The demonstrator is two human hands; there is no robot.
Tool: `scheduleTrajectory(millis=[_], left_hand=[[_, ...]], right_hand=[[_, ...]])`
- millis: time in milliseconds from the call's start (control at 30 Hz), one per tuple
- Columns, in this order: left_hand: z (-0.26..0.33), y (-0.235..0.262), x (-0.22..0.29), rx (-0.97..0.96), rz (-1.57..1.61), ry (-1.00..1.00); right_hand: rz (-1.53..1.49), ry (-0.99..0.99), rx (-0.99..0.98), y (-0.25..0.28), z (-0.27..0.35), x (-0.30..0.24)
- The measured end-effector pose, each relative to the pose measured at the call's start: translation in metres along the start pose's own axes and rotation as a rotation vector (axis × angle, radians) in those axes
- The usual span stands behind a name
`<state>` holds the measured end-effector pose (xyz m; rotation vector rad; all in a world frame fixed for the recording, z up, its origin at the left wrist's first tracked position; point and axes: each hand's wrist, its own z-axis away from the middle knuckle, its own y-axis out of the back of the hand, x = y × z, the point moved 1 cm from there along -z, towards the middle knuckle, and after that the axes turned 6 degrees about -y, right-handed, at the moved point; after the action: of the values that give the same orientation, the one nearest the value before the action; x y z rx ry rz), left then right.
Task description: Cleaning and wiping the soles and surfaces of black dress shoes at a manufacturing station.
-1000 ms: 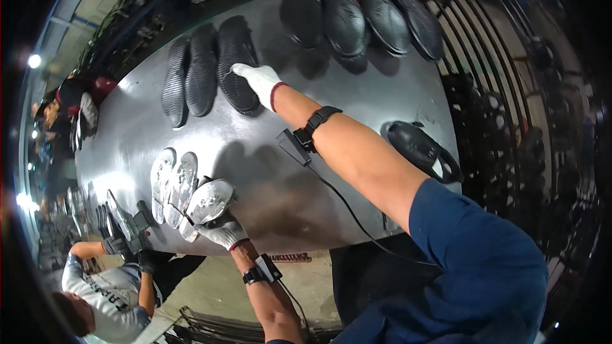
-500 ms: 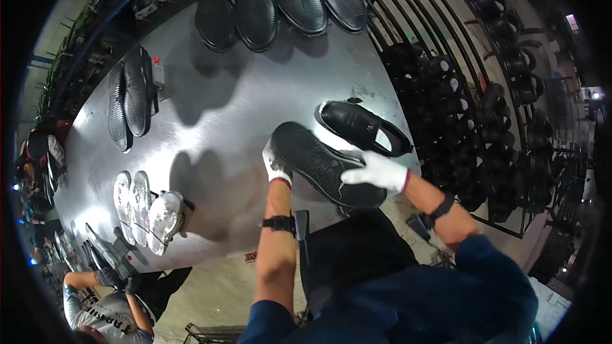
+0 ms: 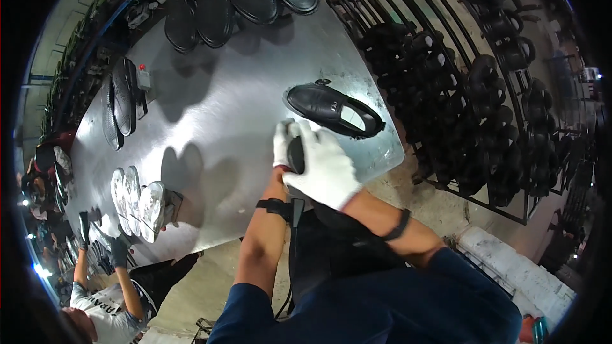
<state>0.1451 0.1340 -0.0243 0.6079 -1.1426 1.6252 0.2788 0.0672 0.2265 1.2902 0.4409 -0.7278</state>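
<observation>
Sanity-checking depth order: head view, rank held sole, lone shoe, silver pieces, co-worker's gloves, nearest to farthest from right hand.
From the right hand:
1. Held sole: between both hands.
2. Lone shoe: just beyond the hand.
3. Silver pieces: off to the left.
4. Co-worker's gloves: farther left, past the silver pieces.

The table (image 3: 236, 99) was smooth, glossy metal, the black loafer (image 3: 319, 102) leathery and shiny, the white gloves (image 3: 328, 175) matt cloth.

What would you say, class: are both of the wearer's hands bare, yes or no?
No: the left hand and the right hand are both gloved in white.
</observation>
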Motion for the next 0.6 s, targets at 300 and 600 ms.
scheduleTrajectory(millis=[300,600], left_hand=[[0.210,-0.084,0.039,-0.218,-0.494,-0.583],[0.028,-0.074,0.011,0.273,0.017,-0.212]], right_hand=[[-0.118,0.622,0.162,0.031,0.189,0.157],[-0.296,0.079,0.902,0.063,0.097,0.129]])
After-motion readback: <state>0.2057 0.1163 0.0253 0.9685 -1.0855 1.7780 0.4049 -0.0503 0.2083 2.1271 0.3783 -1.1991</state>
